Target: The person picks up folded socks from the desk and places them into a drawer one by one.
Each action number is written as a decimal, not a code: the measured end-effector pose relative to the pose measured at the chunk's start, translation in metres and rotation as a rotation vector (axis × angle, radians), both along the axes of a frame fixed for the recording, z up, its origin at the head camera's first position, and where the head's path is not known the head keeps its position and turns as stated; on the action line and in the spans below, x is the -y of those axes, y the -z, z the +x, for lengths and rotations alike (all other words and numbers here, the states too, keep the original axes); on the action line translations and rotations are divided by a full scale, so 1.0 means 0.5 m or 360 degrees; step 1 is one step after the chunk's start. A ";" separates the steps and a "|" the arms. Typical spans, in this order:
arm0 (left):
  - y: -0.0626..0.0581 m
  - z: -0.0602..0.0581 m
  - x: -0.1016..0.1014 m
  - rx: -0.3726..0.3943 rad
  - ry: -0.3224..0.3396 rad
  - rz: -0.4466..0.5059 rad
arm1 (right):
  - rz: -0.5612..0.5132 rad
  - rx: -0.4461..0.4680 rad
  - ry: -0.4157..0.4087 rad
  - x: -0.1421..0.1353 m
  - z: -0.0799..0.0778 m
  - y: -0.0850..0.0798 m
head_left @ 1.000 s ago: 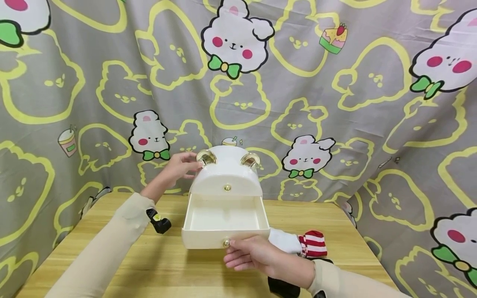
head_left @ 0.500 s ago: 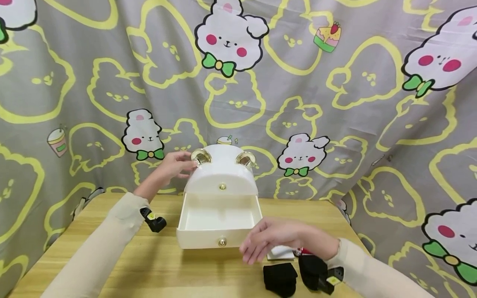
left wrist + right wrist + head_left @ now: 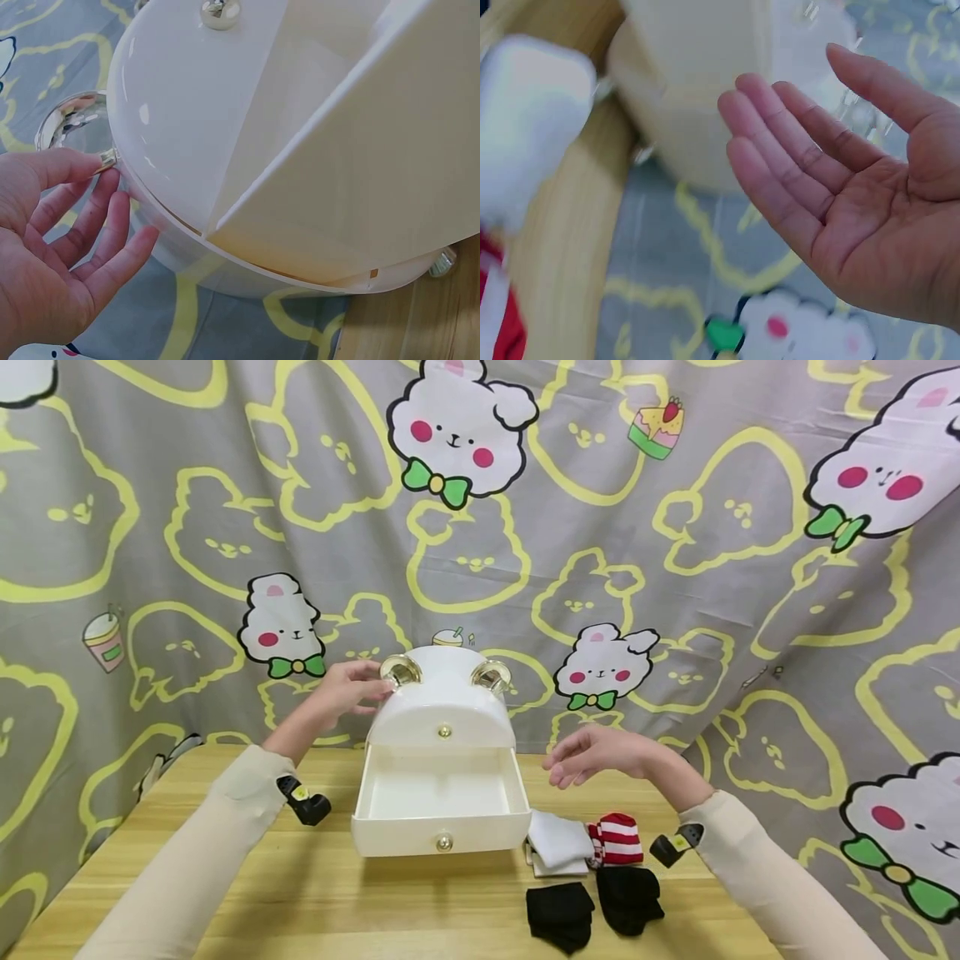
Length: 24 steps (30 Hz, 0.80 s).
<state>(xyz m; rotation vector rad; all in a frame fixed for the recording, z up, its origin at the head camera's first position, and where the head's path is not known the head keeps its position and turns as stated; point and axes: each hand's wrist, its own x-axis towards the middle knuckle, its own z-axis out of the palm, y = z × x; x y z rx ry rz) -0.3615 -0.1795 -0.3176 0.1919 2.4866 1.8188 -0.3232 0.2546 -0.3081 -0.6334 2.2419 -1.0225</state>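
A white drawer box [image 3: 442, 714] with a rounded top and two gold ears stands on the table. Its lower drawer [image 3: 442, 837], with a gold knob, is pulled out and nothing lies inside. At the box's left side my left hand [image 3: 348, 693] pinches the gold ear [image 3: 75, 124] between thumb and index finger; the other fingers spread loosely beside the wall. My right hand [image 3: 600, 753] hovers apart from the box on its right, fingers loosely extended, palm bare [image 3: 877, 225]. Below it lie folded white socks [image 3: 558, 842] and red-and-white striped socks [image 3: 617, 840].
Two black folded sock bundles, one nearer the middle [image 3: 560, 914] and one further right [image 3: 630, 897], lie at the front right of the wooden table [image 3: 315, 893]. A grey patterned curtain [image 3: 480, 568] hangs close behind the table and along both sides.
My right hand has let go of the drawer knob and moved right and up, past the drawer, uncovering the socks. My left hand stays at the ear. The drawer remains pulled out.
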 end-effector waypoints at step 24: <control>0.001 0.000 0.001 -0.0003 0.0010 0.0015 | 0.0132 0.0026 0.0020 -0.079 -0.064 0.189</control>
